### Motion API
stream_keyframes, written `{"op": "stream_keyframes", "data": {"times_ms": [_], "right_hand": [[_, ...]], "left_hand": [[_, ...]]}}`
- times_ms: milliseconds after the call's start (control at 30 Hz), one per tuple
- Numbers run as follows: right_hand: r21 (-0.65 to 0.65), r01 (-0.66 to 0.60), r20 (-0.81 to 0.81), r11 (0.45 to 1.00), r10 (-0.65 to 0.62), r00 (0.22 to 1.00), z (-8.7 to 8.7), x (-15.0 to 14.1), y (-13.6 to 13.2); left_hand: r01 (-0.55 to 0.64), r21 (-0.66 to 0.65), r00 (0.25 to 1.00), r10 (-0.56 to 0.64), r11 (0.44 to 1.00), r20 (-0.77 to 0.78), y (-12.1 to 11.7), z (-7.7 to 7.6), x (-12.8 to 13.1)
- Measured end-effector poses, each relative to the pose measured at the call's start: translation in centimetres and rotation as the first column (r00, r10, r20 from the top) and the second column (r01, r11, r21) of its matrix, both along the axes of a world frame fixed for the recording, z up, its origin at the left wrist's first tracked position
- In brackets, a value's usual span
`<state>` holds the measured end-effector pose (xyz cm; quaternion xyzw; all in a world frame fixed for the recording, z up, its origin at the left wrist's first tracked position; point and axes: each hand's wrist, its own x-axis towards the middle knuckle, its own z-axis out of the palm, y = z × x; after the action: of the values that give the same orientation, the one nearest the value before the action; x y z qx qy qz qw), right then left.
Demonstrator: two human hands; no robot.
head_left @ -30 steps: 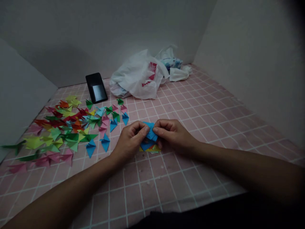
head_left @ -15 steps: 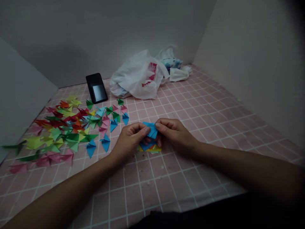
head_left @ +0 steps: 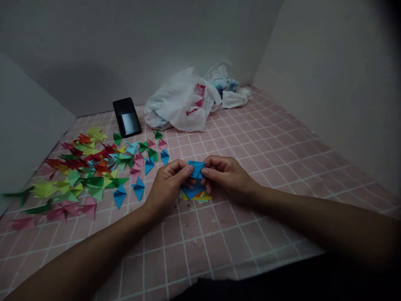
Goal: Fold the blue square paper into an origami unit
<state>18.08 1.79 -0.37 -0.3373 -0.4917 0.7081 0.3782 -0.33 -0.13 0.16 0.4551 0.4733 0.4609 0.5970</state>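
Observation:
My left hand [head_left: 169, 184] and my right hand [head_left: 227, 175] meet at the middle of the pink checked surface [head_left: 238, 234]. Both pinch a small blue paper piece [head_left: 196, 168] between thumbs and fingertips, held just above the surface. Under the hands lies a small stack of coloured paper squares [head_left: 196, 195], blue on top with yellow and orange edges showing. Part of the blue piece is hidden by my fingers.
A spread of folded paper shapes [head_left: 90, 169] in several colours covers the left side. A black phone [head_left: 126, 116] leans at the back wall. A white plastic bag [head_left: 181, 102] and crumpled wrappers [head_left: 230, 90] sit at the back. Grey walls enclose three sides.
The blue paper piece has been folded smaller between my fingertips and raised slightly. Both hands stay at the same spot.

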Motion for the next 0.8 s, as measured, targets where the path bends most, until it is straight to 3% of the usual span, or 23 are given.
{"op": "stream_keyframes", "data": {"times_ms": [367,600,800], "right_hand": [[0.014,0.031,0.047,0.999,-0.032,0.998,0.06,-0.16,-0.13],[-0.018,-0.032,0.020,0.999,0.033,0.999,-0.12,-0.32,-0.03],[-0.008,0.015,0.010,1.000,-0.015,1.000,0.01,-0.20,-0.07]], "left_hand": [[0.014,0.002,1.000,-0.014,1.000,-0.011,-0.20,0.17,0.29],[-0.039,-0.041,0.999,0.040,0.998,0.028,-0.63,0.40,0.61],[-0.013,-0.035,1.000,0.013,0.999,0.007,-0.54,-0.06,0.42]]}}
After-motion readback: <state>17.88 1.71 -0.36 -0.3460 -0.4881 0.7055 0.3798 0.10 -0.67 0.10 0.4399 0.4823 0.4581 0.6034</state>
